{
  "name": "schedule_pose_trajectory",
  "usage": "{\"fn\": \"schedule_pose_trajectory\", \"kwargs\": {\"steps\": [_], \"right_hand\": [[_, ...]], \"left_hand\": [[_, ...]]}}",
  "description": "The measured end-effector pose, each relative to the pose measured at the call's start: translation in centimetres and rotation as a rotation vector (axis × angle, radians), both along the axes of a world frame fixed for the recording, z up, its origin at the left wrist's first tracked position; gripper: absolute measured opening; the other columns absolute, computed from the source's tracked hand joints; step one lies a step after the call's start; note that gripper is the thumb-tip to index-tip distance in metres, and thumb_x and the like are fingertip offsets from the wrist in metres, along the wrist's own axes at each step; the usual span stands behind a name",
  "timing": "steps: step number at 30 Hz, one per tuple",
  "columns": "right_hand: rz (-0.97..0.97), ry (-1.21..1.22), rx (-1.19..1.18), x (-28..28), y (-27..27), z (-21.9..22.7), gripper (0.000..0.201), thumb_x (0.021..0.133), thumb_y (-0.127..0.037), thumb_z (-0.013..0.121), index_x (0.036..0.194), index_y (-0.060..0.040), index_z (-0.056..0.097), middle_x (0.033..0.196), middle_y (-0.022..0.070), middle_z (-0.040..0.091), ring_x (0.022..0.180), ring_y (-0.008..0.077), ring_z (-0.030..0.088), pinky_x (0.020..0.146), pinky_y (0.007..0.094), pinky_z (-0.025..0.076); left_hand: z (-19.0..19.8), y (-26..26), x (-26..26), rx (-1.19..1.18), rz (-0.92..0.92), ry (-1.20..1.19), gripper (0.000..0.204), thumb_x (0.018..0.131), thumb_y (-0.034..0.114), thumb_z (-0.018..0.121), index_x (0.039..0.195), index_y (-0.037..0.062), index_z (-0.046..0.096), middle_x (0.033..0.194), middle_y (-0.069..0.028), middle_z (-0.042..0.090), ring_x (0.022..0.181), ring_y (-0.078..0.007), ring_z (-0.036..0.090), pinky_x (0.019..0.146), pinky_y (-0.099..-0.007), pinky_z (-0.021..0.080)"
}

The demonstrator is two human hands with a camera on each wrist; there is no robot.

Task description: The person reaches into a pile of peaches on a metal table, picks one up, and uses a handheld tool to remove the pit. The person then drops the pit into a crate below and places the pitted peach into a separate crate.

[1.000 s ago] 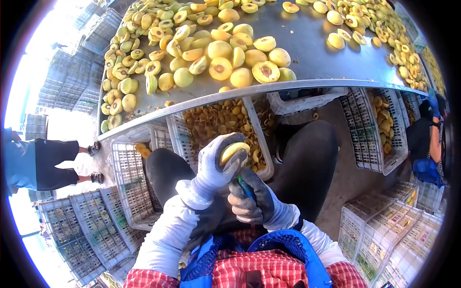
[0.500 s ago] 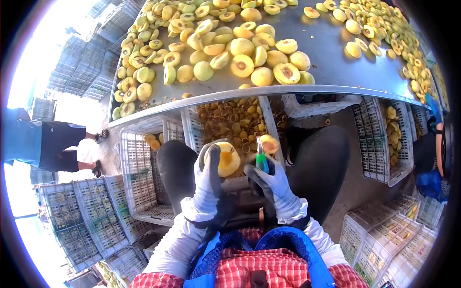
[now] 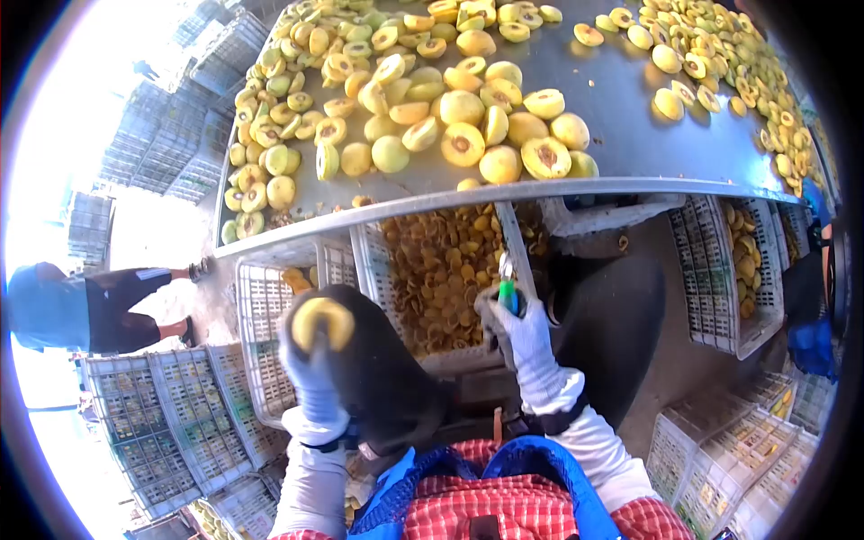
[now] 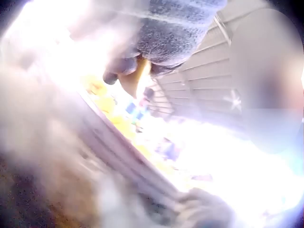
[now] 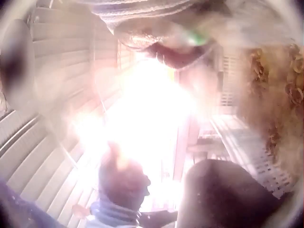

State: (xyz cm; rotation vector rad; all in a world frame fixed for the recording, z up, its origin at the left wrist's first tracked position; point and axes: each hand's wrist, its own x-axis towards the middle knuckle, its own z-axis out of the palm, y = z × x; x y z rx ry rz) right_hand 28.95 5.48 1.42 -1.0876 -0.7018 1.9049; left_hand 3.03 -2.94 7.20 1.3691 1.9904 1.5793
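My left hand (image 3: 312, 353), in a grey glove, holds a pitted yellow peach half (image 3: 322, 324) cut side up above my left knee. In the left wrist view the gloved fingers (image 4: 171, 28) curl round the yellow fruit (image 4: 135, 78). My right hand (image 3: 511, 322), also gloved, grips a green-handled pitting tool (image 3: 508, 293) upright over a white crate of pits (image 3: 438, 270). The right wrist view is blurred; a trace of the green handle (image 5: 194, 38) shows under the glove. The two hands are apart.
A metal table (image 3: 612, 126) ahead carries many whole and halved peaches (image 3: 463, 144). White crates stand under its edge, one on the left (image 3: 261, 306) and one with peaches on the right (image 3: 742, 261). Stacked crates (image 3: 162, 414) and a standing person (image 3: 90, 310) are at the left.
My left hand has swung left and down with the peach half, away from the tool. The pit seen on the tool's tip half a second ago is gone; my right hand stays over the crate.
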Motion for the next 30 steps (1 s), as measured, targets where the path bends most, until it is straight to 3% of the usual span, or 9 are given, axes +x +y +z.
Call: {"fn": "schedule_pose_trajectory", "kwargs": {"steps": [3,7,9,13,15,20,23,27,30], "right_hand": [[0.109,0.102,-0.140,-0.6,-0.9,1.5,0.014,0.086,-0.008,0.063,0.100,-0.0070,0.060,0.077,0.0028,0.063,0.055,0.0069,0.055,0.044,0.0206,0.044],[0.264,-0.205,0.095,-1.9,-1.0,-1.6,0.031,0.084,-0.018,0.066,0.109,-0.0034,0.055,0.091,0.0074,0.062,0.082,0.0151,0.058,0.077,0.0286,0.047],[0.238,-0.211,0.134,-1.8,-0.4,-1.0,0.037,0.084,-0.018,0.066,0.115,-0.0026,0.053,0.101,0.0115,0.061,0.094,0.0180,0.058,0.086,0.0299,0.044],[0.181,-0.266,0.121,-1.4,-0.2,-2.8,0.048,0.083,-0.016,0.066,0.125,-0.0007,0.049,0.113,0.0166,0.060,0.106,0.0216,0.058,0.092,0.0317,0.043],[0.169,-0.263,0.084,-1.2,-0.1,-4.0,0.052,0.083,-0.016,0.066,0.129,0.0004,0.046,0.116,0.0178,0.060,0.109,0.0229,0.057,0.094,0.0323,0.042],[0.183,-0.095,-0.003,-1.8,0.4,-2.8,0.041,0.087,-0.017,0.062,0.122,-0.0004,0.049,0.100,0.0126,0.060,0.086,0.0181,0.059,0.075,0.0286,0.047],[0.162,0.229,-0.252,-1.1,1.3,0.0,0.032,0.093,-0.017,0.057,0.120,-0.0032,0.047,0.068,0.0044,0.055,0.047,0.0098,0.049,0.042,0.0239,0.041],[0.221,0.298,-0.053,-0.1,2.5,6.1,0.013,0.094,-0.019,0.054,0.099,-0.0067,0.051,0.059,-0.0014,0.050,0.046,0.0052,0.047,0.040,0.0191,0.035],[0.113,-0.207,0.509,-1.3,2.5,5.2,0.019,0.091,-0.020,0.057,0.099,-0.0033,0.052,0.068,0.0120,0.057,0.055,0.0261,0.057,0.050,0.0320,0.043]], "left_hand": [[-2.9,-1.1,-9.2,-0.812,0.391,0.769,0.055,0.080,0.019,0.070,0.128,0.0018,0.048,0.113,-0.0185,0.059,0.104,-0.0303,0.058,0.090,-0.0386,0.046],[1.9,9.8,-3.3,-0.459,0.054,0.290,0.040,0.078,0.023,0.073,0.112,0.0059,0.061,0.091,-0.0105,0.066,0.084,-0.0239,0.064,0.076,-0.0347,0.049],[1.8,16.8,-3.2,-0.294,-0.119,0.640,0.036,0.078,0.025,0.070,0.107,0.0064,0.061,0.087,-0.0139,0.065,0.081,-0.0295,0.063,0.072,-0.0381,0.049],[-2.0,27.5,-5.6,-0.886,-0.133,1.221,0.072,0.074,0.043,0.070,0.130,0.0057,0.043,0.110,-0.0161,0.064,0.097,-0.0324,0.063,0.079,-0.0433,0.049],[-2.3,30.7,-6.0,-1.224,-0.235,1.062,0.074,0.074,0.044,0.070,0.129,0.0031,0.041,0.112,-0.0202,0.062,0.101,-0.0336,0.062,0.083,-0.0442,0.048],[-0.9,29.6,-8.0,-1.132,-0.342,1.005,0.077,0.073,0.048,0.073,0.122,-0.0040,0.042,0.109,-0.0204,0.062,0.101,-0.0278,0.062,0.084,-0.0381,0.049],[-1.5,26.9,-7.9,-1.001,-0.415,0.166,0.069,0.076,0.041,0.073,0.120,-0.0045,0.045,0.108,-0.0174,0.061,0.103,-0.0216,0.060,0.080,-0.0295,0.050],[2.3,16.3,2.5,-0.342,-0.339,-0.838,0.047,0.086,0.021,0.061,0.123,-0.0048,0.047,0.107,-0.0133,0.059,0.094,-0.0179,0.059,0.081,-0.0262,0.050],[1.4,12.5,7.7,-0.301,-0.471,-1.070,0.042,0.090,0.017,0.054,0.125,-0.0032,0.046,0.111,-0.0145,0.057,0.094,-0.0189,0.059,0.084,-0.0305,0.050]]}}
